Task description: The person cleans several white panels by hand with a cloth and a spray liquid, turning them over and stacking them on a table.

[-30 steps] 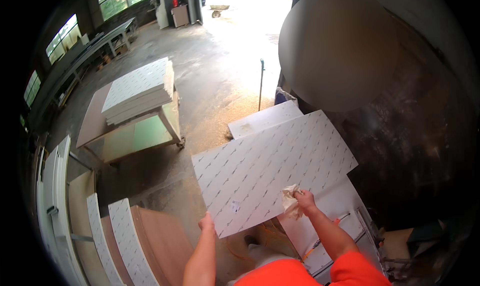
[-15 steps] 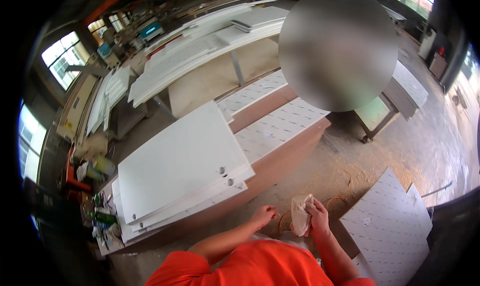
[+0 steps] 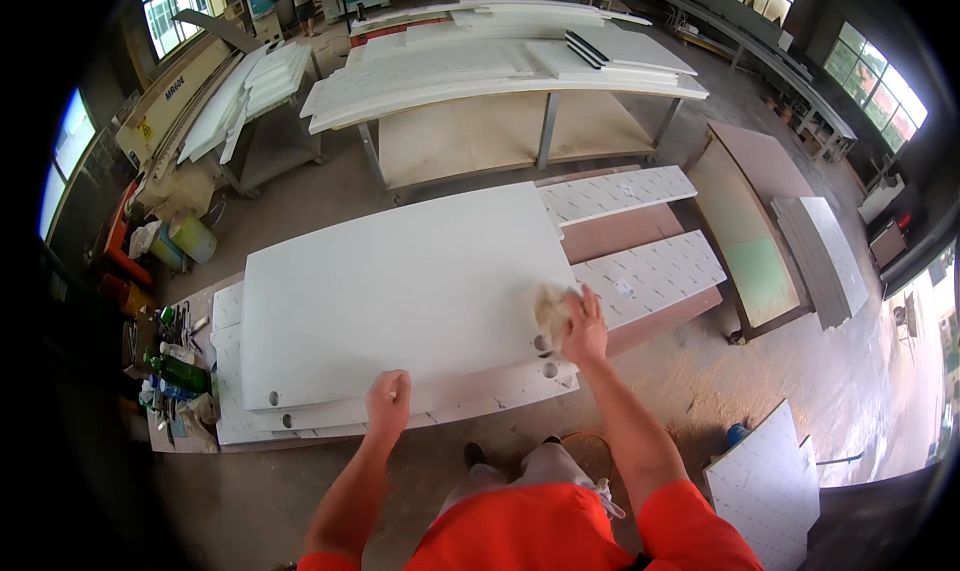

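Observation:
A large white panel (image 3: 400, 291) lies on top of other panels on a low workbench in front of me. Near its right end, my right hand (image 3: 585, 329) grips a crumpled beige cloth (image 3: 550, 314), slightly blurred, against the panel's surface. Just below the cloth, round holes show at the panel corners. My left hand (image 3: 388, 401) is closed in a fist at the panel's near edge, and nothing shows in it. A second white panel (image 3: 480, 391) sticks out beneath the first along the near side.
Bottles and tools, among them a green bottle (image 3: 183, 373), crowd the bench's left end. Patterned white boards (image 3: 650, 276) lie at its right. Beyond stands a long table of stacked white panels (image 3: 430, 71). More boards (image 3: 765, 491) lean at lower right, near sawdust on the floor.
My right hand has carried the cloth forward from near my body onto the panel. My left hand has moved left to the panel's near edge. The view has shifted, and my feet now show.

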Motion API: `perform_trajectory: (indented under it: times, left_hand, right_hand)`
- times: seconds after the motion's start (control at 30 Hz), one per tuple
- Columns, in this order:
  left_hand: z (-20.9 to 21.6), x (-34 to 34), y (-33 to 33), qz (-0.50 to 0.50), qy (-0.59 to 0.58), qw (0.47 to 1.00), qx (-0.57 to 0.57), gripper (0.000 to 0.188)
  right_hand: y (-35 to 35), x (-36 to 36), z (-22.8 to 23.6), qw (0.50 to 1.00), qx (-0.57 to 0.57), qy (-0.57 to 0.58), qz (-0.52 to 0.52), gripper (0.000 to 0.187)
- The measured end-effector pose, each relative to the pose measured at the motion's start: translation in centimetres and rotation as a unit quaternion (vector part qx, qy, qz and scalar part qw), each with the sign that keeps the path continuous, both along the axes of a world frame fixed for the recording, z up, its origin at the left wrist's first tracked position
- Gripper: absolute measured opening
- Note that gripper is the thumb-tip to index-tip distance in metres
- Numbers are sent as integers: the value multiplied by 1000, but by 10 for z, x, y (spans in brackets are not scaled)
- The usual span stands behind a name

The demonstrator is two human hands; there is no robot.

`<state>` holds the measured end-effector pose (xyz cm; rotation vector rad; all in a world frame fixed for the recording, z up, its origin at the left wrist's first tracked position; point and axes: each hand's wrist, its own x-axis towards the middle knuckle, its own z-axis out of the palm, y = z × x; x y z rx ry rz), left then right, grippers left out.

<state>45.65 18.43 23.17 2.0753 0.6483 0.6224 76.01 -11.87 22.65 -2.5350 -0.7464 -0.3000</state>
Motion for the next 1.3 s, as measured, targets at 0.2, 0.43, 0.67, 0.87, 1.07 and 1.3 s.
perform_trajectory:
  times: [0.2, 0.43, 0.67, 0.87, 1.07, 1.3]
  left_hand:
    - [-4, 33, 84, 41, 16, 980, 195, 20]
    - [-11, 53, 97, 58, 159, 943, 286, 52]
    - [-18, 45, 104, 59, 180, 937, 295, 59]
    - [-20, 67, 109, 34, 186, 937, 293, 60]
    - [-18, 58, 106, 45, 212, 934, 284, 62]
    - [-18, 64, 114, 6, 203, 932, 300, 61]
  right_hand:
    - [32, -20, -6, 990, -137, 17, 40, 81]
    - [83, 100, -5, 981, -159, 110, 27, 92]
    - [228, 263, -14, 986, -126, 97, 53, 89]
    - [236, 298, -4, 985, -131, 105, 40, 89]
    - [88, 136, -7, 964, -190, 150, 113, 101]
    - [255, 311, 1, 993, -50, 103, 29, 67]
